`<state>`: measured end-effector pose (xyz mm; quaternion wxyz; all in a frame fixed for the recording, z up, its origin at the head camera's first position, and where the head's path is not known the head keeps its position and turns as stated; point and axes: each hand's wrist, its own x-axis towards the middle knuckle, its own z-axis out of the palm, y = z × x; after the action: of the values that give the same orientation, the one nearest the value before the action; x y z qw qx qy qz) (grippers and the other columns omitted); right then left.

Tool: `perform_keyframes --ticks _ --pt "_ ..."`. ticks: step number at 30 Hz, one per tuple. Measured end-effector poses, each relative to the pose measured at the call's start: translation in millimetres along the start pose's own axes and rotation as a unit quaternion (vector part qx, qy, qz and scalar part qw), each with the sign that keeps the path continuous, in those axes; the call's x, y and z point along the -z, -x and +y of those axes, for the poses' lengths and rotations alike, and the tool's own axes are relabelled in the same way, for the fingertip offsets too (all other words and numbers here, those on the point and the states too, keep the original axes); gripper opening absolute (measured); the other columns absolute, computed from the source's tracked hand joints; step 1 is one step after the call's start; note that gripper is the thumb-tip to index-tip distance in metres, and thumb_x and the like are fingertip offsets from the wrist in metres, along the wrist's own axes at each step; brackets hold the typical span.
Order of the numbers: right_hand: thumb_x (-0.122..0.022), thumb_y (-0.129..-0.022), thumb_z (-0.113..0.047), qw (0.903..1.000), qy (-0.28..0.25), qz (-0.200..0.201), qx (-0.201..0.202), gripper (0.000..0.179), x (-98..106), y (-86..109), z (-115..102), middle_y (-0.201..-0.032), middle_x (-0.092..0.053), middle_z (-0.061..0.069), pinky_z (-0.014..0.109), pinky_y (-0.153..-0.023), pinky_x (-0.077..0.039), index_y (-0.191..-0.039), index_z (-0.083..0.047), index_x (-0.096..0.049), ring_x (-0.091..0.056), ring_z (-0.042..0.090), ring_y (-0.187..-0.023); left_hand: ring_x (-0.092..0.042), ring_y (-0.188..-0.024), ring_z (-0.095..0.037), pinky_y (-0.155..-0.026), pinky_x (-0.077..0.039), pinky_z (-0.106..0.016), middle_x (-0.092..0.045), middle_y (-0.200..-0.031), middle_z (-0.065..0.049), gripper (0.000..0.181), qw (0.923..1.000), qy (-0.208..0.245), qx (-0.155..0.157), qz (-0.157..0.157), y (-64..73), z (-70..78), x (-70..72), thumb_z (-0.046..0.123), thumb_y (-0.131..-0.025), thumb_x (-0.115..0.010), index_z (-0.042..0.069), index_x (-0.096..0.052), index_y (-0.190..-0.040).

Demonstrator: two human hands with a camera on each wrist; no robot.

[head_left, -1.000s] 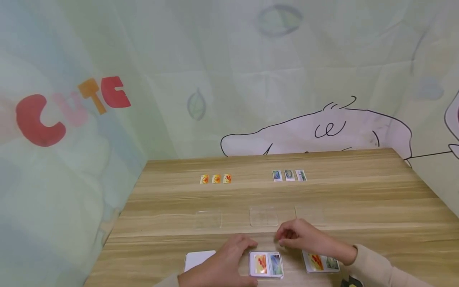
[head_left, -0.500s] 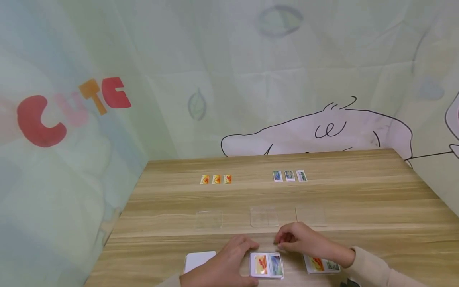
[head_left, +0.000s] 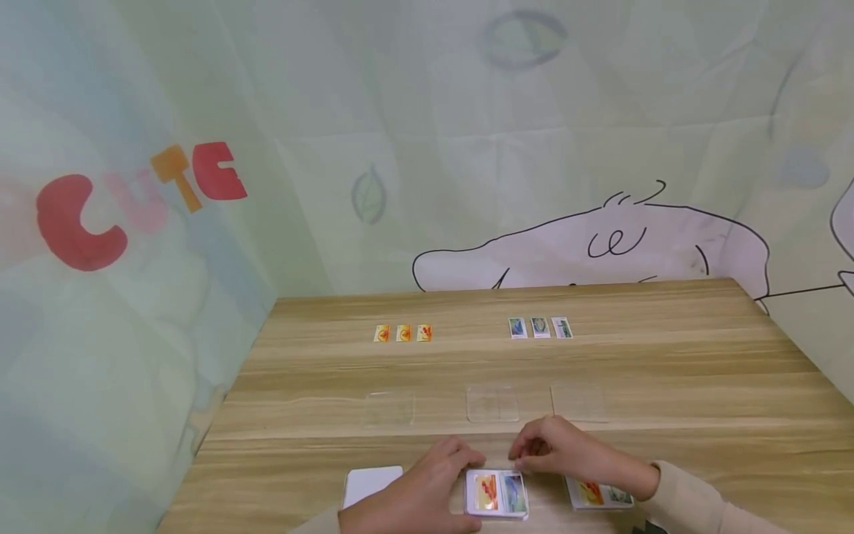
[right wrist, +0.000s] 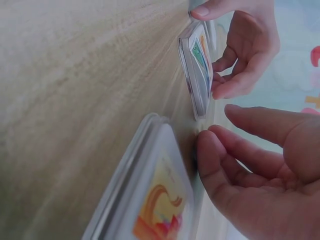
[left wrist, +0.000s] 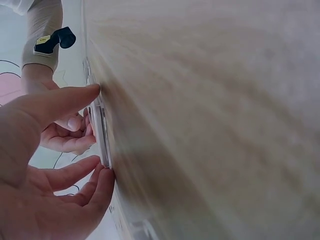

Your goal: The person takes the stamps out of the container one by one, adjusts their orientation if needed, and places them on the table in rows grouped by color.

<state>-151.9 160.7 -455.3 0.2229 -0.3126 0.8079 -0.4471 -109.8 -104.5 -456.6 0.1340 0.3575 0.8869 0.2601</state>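
A flat clear case [head_left: 497, 494] lies near the table's front, an orange and a blue-green stamp-like picture side by side in it. My left hand [head_left: 420, 489] holds it at its left side, thumb at the near corner and fingers at the far one; in the left wrist view the case's edge [left wrist: 103, 135] runs between thumb and fingers. By the far right corner is my right hand [head_left: 563, 449], fingers loosely bent. Thumb and fingertips [right wrist: 207, 142] stand apart in the right wrist view, with nothing visible between them. Whether they touch the case, I cannot tell.
A similar pictured case [head_left: 600, 495] lies partly under the right forearm. Left of the left hand sits a plain white case [head_left: 368, 483]. Three clear plastic pieces, one a square cover [head_left: 492, 404], form a middle row. Small orange pictures [head_left: 403, 333] and green-blue pictures [head_left: 540, 328] lie farther back.
The right hand has shifted slightly nearer and left, toward the middle case's corner. The left hand keeps its place at the case, and the cases stay put.
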Motion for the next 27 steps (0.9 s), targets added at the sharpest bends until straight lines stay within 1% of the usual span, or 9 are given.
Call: perform_keyframes --ticks 7,10,15,21,27 --pt "-0.073 -0.091 -0.012 0.9999 0.002 0.002 0.010 0.009 -1.1 0.5 0.9 -0.083 -0.065 -0.011 0.022 -0.067 -0.050 -0.096 -0.005 -0.074 -0.056 0.001 -0.074 -0.045 -0.110 -0.004 -0.095 -0.045 -0.026 -0.050 -0.118 0.009 0.058 0.9999 -0.004 -0.011 0.008 -2.3 1.6 1.7 0.038 -0.080 -0.084 0.012 -0.060 -0.126" --pt "-0.073 -0.090 -0.012 0.9999 0.004 0.003 0.010 0.009 -1.6 0.5 0.6 -0.082 -0.064 -0.011 0.021 -0.065 -0.049 -0.096 -0.005 -0.074 -0.055 0.001 -0.073 -0.045 -0.109 -0.004 -0.094 -0.044 -0.025 -0.050 -0.116 0.010 0.056 0.9999 -0.003 -0.010 0.012 -2.5 2.6 2.3 0.037 -0.079 -0.084 0.013 -0.061 -0.124" --pt "-0.073 -0.090 -0.012 0.9999 0.005 0.003 0.013 0.010 -3.3 0.9 -1.2 -0.082 -0.063 -0.011 0.021 -0.065 -0.049 -0.097 -0.004 -0.074 -0.055 0.001 -0.073 -0.045 -0.107 -0.003 -0.092 -0.044 -0.023 -0.049 -0.114 0.010 0.054 0.9999 0.000 -0.003 0.010 -2.7 3.3 2.8 0.036 -0.079 -0.085 0.014 -0.062 -0.122" --pt "-0.074 -0.090 -0.012 0.9999 -0.002 0.001 0.015 0.009 -7.8 1.6 0.0 -0.082 -0.062 -0.012 0.021 -0.063 -0.048 -0.097 -0.005 -0.074 -0.053 0.000 -0.072 -0.045 -0.104 -0.002 -0.091 -0.044 -0.024 -0.049 -0.114 0.011 0.052 0.9999 0.002 0.009 -0.006 -2.8 4.3 3.7 0.037 -0.078 -0.085 0.015 -0.063 -0.121" --pt "-0.073 -0.091 -0.014 0.9995 0.009 0.000 0.031 0.008 -8.7 3.6 1.4 -0.082 -0.063 -0.013 0.020 -0.063 -0.049 -0.095 -0.007 -0.075 -0.053 -0.001 -0.072 -0.045 -0.103 -0.002 -0.091 -0.044 -0.024 -0.049 -0.113 0.011 0.052 0.9998 0.001 0.017 -0.009 -4.4 5.8 2.7 0.037 -0.078 -0.085 0.014 -0.064 -0.119"
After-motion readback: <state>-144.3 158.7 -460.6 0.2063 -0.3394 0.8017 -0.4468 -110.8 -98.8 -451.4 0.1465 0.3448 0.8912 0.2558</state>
